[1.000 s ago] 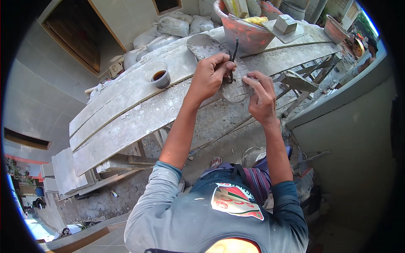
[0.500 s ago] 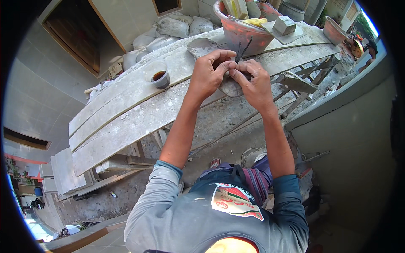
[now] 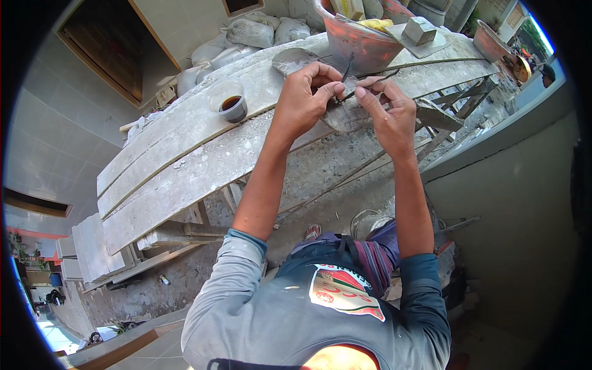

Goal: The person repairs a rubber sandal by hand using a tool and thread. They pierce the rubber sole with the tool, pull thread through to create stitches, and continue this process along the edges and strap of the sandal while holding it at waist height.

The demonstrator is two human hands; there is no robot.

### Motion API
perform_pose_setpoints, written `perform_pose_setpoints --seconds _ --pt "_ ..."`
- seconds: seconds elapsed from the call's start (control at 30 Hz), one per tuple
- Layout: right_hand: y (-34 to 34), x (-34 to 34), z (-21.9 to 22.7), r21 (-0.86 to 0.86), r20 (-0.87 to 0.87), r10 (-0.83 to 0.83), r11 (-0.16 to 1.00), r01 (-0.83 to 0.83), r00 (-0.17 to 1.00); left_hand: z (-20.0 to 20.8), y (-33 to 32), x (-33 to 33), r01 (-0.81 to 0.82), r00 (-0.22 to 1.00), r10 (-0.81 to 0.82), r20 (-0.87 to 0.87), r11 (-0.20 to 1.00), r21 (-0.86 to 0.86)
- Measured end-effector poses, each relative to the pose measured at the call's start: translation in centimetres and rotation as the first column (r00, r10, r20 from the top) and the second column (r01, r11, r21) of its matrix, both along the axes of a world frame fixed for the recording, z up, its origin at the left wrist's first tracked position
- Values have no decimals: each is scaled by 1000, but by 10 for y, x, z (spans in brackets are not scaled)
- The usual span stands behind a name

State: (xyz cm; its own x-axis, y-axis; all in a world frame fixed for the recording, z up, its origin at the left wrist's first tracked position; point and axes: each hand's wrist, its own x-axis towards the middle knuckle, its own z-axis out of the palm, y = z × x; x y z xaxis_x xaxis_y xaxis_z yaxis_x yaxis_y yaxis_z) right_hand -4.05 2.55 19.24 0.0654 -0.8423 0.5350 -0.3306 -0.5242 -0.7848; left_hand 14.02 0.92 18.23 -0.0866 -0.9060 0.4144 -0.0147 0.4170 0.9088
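Qty: 1 sandal, 1 cup, 2 pink tubs, 1 gry block, approx. 6 sacks, pile unclear.

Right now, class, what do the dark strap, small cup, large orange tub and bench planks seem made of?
Dark strap: probably rubber or soft plastic, matte; one end curves freely.
Small cup: likely smooth plastic; dark liquid shows through its wall.
Large orange tub: likely plastic, scuffed, with grey smears.
Bench planks: perhaps wood; long boards, rough with grey dust hiding any grain.

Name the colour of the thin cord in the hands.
The thin cord is black, seen best in the head view.
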Motion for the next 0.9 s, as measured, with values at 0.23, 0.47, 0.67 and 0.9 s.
perform_pose_setpoints --seconds 0.23,0.47,0.67,0.9 --pt "-23 -5 12 -590 -363 -158 802 -95 918 14 1 8 49 962 -55 267 998 30" --pt "-23 0 9 -193 -295 53 975 -114 954 12 1 9 104 967 -104 233 995 13" --pt "-16 5 6 -139 -118 52 988 -68 992 10 0 7 48 972 -48 228 999 6" --pt "-10 9 5 -48 -51 -12 999 10 999 12 1 9 98 962 -88 257 995 -25"
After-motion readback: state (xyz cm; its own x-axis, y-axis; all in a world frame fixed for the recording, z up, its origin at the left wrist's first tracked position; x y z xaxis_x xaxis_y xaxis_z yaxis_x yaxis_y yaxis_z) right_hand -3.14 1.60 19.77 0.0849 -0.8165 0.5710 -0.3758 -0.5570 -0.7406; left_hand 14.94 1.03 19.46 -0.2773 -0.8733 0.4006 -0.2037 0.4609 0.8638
